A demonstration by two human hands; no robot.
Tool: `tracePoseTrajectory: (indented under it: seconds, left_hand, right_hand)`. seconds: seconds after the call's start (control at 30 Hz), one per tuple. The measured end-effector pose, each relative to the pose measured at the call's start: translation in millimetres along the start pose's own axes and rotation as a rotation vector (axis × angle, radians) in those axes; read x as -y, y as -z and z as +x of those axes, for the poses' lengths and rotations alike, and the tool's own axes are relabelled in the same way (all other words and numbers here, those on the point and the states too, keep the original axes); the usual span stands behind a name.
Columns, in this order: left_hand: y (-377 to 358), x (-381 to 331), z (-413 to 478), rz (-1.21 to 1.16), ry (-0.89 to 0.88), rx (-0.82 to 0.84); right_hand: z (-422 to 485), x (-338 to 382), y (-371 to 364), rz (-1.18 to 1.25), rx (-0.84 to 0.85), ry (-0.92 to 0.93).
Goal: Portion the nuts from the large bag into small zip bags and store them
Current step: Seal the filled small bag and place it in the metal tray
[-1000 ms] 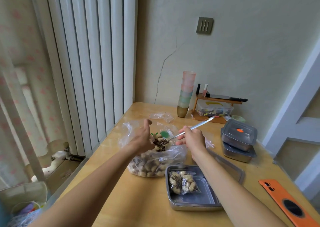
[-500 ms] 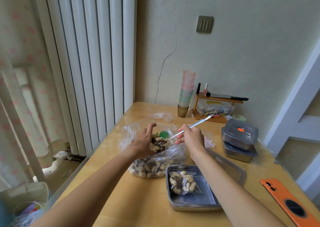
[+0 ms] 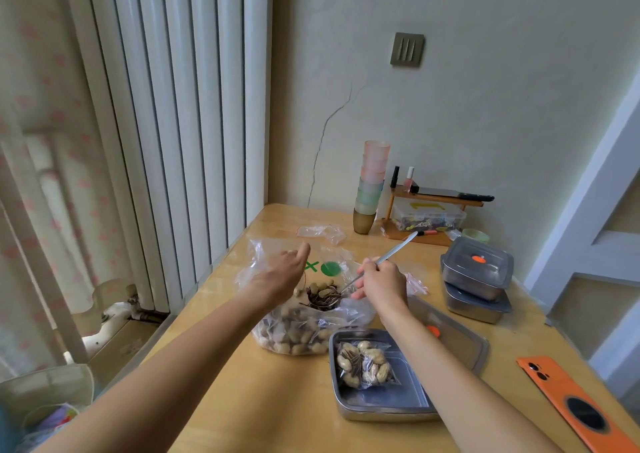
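Dropped since a second ago: bowl of the spoon (image 3: 394,250), now lower in the mouth of the large bag (image 3: 294,345) and heaped with peanuts and dark striped seeds. Little other change in where either hand sits.

Curled round the spoon's metal handle near its middle, the right hand (image 3: 381,279); handle end slanting up and away toward the back of the table (image 3: 242,400). Over the bag's open rim, the left hand (image 3: 280,272), its back toward the camera and thumb raised. Fingers hidden behind it, so no telling whether gripping the plastic or anything else.

Large bag lying on the table between the two forearms: clear plastic, green print near the top, lower part full of nuts (image 3: 291,335) in the shell. Close on its right, a steel tray (image 3: 381,414) with one filled small zip bag (image 3: 363,366) lying flat inside. Beside the tray, farther right, the tray's lid (image 3: 464,345), partly under the right forearm.

Behind the large bag, an empty small bag (image 3: 322,232) flat on the table. Another bag with a red strip (image 3: 415,284) just right of the right hand. Further right, two lidded containers (image 3: 478,272) stacked. Near the table's right edge, an orange phone (image 3: 571,404) with its camera side up. Against the wall, a stack of plastic cups (image 3: 372,182) and a small wooden rack (image 3: 436,201).
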State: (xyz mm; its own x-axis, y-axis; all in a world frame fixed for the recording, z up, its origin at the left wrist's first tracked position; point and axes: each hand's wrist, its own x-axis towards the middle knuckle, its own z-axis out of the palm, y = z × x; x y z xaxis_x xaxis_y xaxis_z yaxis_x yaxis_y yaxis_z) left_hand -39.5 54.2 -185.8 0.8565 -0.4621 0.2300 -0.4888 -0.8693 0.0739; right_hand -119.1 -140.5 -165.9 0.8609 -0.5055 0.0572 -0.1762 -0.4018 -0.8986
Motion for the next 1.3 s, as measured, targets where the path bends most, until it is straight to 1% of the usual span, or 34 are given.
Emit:
tracePoseTrajectory:
  seconds: [0.03, 0.1, 0.2, 0.27, 0.33, 0.43, 0.53, 0.6, 0.7, 0.8, 0.87, 0.97, 1.03, 1.13, 1.3]
  left_hand:
    - [-1.9, 1.3, -1.8, 0.054, -0.024, 0.036]
    - [-5.5, 2.4, -6.0, 0.040, -0.019, 0.121]
    - [-2.2, 2.2, -8.7, -0.154, 0.038, 0.250]
    - [-1.0, 2.3, -8.1, -0.312, 0.068, 0.272]
    - [2.4, 0.7, -7.4, -0.389, 0.095, 0.270]
    - [6.0, -0.6, -6.6, -0.460, 0.140, 0.300]
    - [6.5, -1.4, -5.6, -0.458, 0.168, 0.337]
    - [4.7, -1.3, -4.8, -0.474, 0.187, 0.344]
    - [4.9, -0.1, -6.5, -0.509, 0.200, 0.311]
    - [4.7, 0.5, -7.3, -0.514, 0.218, 0.243]
    - [3.7, 0.0, -7.0, -0.477, 0.220, 0.180]
    - [2.7, 1.8, -7.1, -0.405, 0.170, 0.100]
    - [0.9, 4.6, -7.1, -0.440, 0.123, 0.069]
    - [1.1, 4.2, -10.3, -0.493, 0.099, 0.090]
    - [3.2, 2.3, -13.2, -0.558, 0.106, 0.235]
  right_hand:
    - [0.0, 0.3, -0.1, 0.000, -0.002, -0.002]
    - [-0.5, 1.0, 0.2, 0.000, -0.004, -0.005]
    - [-0.4, 0.5, 0.1, 0.006, -0.003, -0.008]
    - [0.0, -0.1, 0.2, 0.010, 0.000, -0.011]
    - [0.2, -0.3, 0.2, 0.016, 0.001, -0.011]
    - [0.3, -0.3, 0.6, 0.020, -0.003, -0.011]
    - [-0.5, -0.3, 1.3, 0.038, -0.002, -0.020]
    - [-0.6, -0.1, 1.4, 0.040, -0.002, -0.023]
    - [-0.7, -0.3, 1.9, 0.033, -0.009, -0.024]
    - [-1.2, 0.7, 3.3, 0.034, -0.019, -0.018]
    - [-1.8, 1.9, 4.3, 0.037, -0.019, -0.017]
    - [-1.8, 1.3, 4.3, 0.036, -0.012, -0.019]
    - [-1.0, -0.4, 3.3, 0.037, -0.005, -0.022]
    - [-0.5, -1.6, 2.5, 0.040, 0.004, -0.029]
    - [-2.7, 0.6, 3.3, 0.042, 0.005, -0.031]
